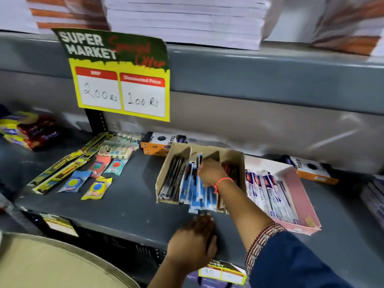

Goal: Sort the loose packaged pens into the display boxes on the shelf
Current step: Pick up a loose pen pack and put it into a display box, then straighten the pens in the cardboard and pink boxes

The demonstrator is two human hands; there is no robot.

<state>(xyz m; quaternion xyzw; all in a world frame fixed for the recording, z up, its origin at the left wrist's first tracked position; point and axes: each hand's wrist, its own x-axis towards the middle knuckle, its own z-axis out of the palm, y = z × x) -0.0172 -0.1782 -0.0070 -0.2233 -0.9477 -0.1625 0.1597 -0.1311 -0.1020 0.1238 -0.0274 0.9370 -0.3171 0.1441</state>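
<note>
Left hand [193, 238] lay flat, fingers loosely spread, on the shelf [128, 208] edge, holding nothing. Right hand [209, 172] reached into the brown display box [164, 179], fingers closed on blue packaged pens [195, 190] in its middle compartment. Pink box [299, 196] of white-packaged pens sat just right.

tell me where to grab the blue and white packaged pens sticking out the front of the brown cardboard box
Pinch the blue and white packaged pens at their lower ends from the shelf's front edge. Those ends overhang the brown cardboard divider box, near the left hand; the upper ends sit under the right hand.
</note>
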